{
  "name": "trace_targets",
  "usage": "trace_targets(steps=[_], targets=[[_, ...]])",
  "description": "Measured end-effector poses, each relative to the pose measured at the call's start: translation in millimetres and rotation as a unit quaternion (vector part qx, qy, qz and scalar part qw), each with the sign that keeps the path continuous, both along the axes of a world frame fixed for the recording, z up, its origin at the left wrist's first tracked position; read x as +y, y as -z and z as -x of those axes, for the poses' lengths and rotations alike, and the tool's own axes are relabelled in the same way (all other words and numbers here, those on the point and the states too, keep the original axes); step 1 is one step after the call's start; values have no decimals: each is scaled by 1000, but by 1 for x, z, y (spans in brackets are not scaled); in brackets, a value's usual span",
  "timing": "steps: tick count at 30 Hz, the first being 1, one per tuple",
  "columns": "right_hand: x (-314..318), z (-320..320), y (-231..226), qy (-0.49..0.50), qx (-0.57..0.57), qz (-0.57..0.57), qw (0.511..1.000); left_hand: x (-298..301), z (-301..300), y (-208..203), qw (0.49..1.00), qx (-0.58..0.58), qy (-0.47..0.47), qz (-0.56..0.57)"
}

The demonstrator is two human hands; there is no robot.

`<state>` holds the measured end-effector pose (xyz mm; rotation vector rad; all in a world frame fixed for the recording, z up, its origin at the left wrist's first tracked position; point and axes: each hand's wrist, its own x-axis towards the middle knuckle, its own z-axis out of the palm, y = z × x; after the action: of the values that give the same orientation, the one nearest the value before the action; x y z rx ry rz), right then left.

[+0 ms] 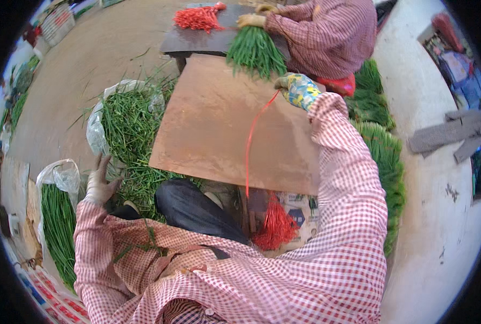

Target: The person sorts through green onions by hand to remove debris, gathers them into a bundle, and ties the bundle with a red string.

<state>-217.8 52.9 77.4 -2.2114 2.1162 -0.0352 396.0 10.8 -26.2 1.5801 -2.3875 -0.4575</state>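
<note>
Raised over the far right part of a brown board [213,119], my right hand [300,90] wears a patterned glove and pinches one end of a red tie strip [250,139]. The strip hangs in a curve across the board to its near edge. Out to the left, my left hand [101,181] in a pale, dirty glove has its fingers spread and holds nothing. It is nearest to a bag of loose green stalks [130,116] and a clear bag with long green stalks [57,227]. Below the board's near edge lies a bunch of red strips [275,224].
Across from me a co-worker [332,40] presses a green bundle [256,51] on a dark table [181,42], where more red strips [198,17] lie. Green bundles [383,162] line the right side by a white wall [440,216]. Loose stalks litter the floor at left.
</note>
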Motion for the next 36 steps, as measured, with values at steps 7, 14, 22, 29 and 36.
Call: trace_targets(steps=[7, 14, 22, 29, 36], targets=[[-30, -36, 100, 23, 156, -112, 981, 80, -150, -4, 973, 169, -153, 36], [-6, -122, 130, 56, -14, -21, 998, 143, -221, 82, 919, 314, -240, -2], [-18, -160, 61, 38, 89, -197, 976, 181, -132, 21, 897, 295, -329, 32], [-63, -365, 38, -332, -321, 56, 885, 243, -104, 46, 886, 337, -264, 177], [-35, -546, 148, -316, -489, -294, 758, 281, -126, 22, 913, 266, -214, 225]])
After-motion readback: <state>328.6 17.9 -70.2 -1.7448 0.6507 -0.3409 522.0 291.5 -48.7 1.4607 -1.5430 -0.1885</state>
